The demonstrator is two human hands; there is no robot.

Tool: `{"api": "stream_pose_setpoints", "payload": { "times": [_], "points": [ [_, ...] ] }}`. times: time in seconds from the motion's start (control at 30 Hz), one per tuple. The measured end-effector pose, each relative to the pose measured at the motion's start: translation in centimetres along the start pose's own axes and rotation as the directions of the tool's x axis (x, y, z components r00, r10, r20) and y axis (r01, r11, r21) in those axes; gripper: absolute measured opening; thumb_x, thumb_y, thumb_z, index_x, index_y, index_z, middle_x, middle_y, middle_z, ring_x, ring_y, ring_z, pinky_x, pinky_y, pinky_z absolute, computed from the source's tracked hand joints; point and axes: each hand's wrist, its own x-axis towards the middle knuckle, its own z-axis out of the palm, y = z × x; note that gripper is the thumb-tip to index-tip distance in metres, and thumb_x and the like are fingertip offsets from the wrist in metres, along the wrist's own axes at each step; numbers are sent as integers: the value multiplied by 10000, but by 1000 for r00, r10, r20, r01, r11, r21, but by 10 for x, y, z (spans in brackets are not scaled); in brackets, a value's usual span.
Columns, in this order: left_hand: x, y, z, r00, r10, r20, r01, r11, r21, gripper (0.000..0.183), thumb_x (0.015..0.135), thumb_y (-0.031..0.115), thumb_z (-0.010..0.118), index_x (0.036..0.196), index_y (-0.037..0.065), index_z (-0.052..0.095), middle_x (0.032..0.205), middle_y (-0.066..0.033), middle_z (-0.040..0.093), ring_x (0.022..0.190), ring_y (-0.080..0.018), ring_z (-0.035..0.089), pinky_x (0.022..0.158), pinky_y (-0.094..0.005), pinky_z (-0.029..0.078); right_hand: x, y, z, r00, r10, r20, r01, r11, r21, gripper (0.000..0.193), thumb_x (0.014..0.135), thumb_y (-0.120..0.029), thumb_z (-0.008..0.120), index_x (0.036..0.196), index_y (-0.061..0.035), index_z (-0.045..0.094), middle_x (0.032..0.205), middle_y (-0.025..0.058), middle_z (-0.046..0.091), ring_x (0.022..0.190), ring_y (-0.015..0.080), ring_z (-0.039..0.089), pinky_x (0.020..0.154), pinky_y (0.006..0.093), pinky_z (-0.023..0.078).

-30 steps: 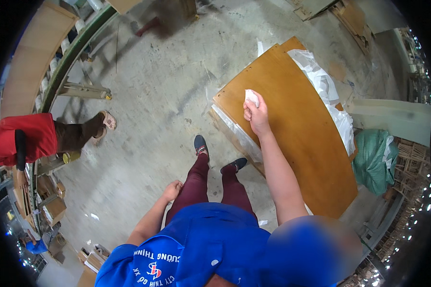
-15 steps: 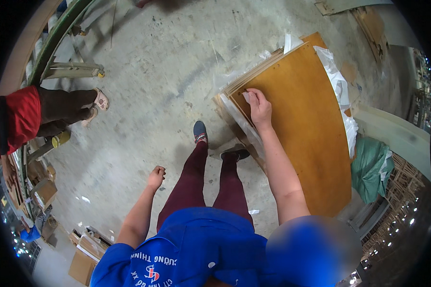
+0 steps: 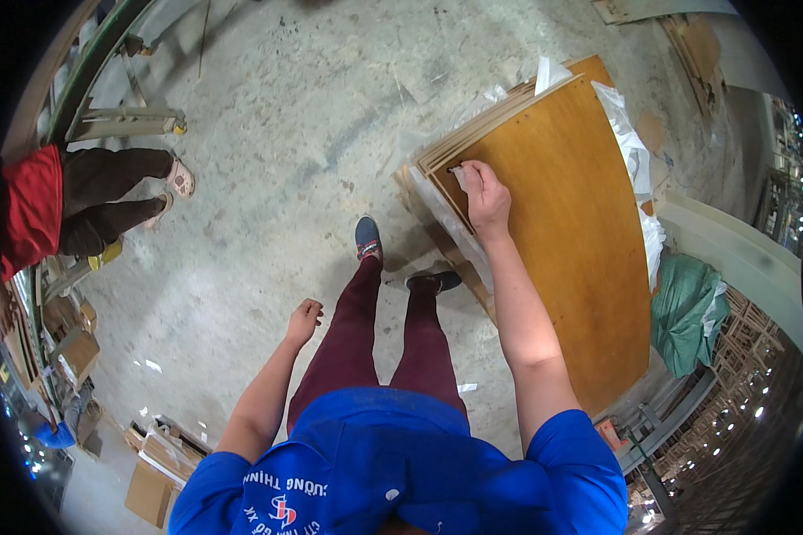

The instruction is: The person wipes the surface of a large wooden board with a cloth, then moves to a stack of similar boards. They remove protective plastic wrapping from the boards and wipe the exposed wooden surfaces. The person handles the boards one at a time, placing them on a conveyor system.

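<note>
A stack of brown wooden panels (image 3: 573, 223) lies to my right, its top panel smooth and curved along the far right edge. My right hand (image 3: 488, 201) is over the near left corner of that top panel, closed in a pinch on a small pale sheet (image 3: 459, 177). Paper or sandpaper, I cannot tell which. Close to the sheet, small dark holes mark the panel's corner. My left hand (image 3: 305, 322) hangs beside my left thigh with its fingers loosely curled, touching nothing, and no thing shows in it.
White foam wrap (image 3: 627, 143) sticks out around the stack. A green sack (image 3: 687, 314) sits beyond its right side. At the left, a person in a red top (image 3: 34, 214) stands by a green-framed rack (image 3: 80, 85). Cardboard (image 3: 150, 493) lies at lower left.
My left hand has risen slightly and shifted right. My right hand stays at the panel corner with the pale sheet, shifted very little. The person at left has moved slightly.
</note>
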Motion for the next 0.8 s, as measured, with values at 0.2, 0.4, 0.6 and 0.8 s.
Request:
{"api": "stream_pose_setpoints", "payload": {
  "times": [0.2, 0.4, 0.6, 0.8],
  "points": [
    [-2, 2, -4, 999, -41, -17, 42, 997, 58, 263, 890, 220, 447, 940, -8, 569, 805, -105, 614, 716, -167, 590, 633, -297, 488, 16, 13, -8, 997, -6, -82, 3, 999, -40, 263, 900, -294, 485, 942, -67, 610, 797, 137, 646, 741, 303, 635, 638, 354, 486],
    [-5, 5, 0, 999, 24, -30, -18, 982, 190, 276, 879, 247, 455, 942, 6, 575, 798, -113, 629, 673, -185, 603, 631, -307, 483, 45, 29, -26, 982, -9, -187, -6, 997, -83, 303, 910, -314, 455, 943, -58, 612, 807, 159, 642, 761, 323, 633, 661, 378, 487],
    [1, 31, 20, 990, 140, 14, -140, 968, 208, 262, 894, 237, 453, 949, 12, 575, 793, -130, 628, 687, -204, 605, 650, -318, 479, 78, 44, -47, 946, 96, -309, -123, 990, -67, 348, 907, -351, 437, 953, -56, 615, 812, 171, 638, 761, 328, 627, 669, 391, 480],
    [-3, 73, 46, 884, 460, 83, -449, 785, 426, 213, 875, 190, 481, 942, 18, 588, 883, -177, 617, 827, -326, 602, 747, -379, 473, 101, 54, -65, 942, 138, -304, -189, 972, -143, 349, 904, -342, 450, 955, -41, 620, 872, 162, 640, 815, 296, 619, 725, 355, 469]
  ]
}}
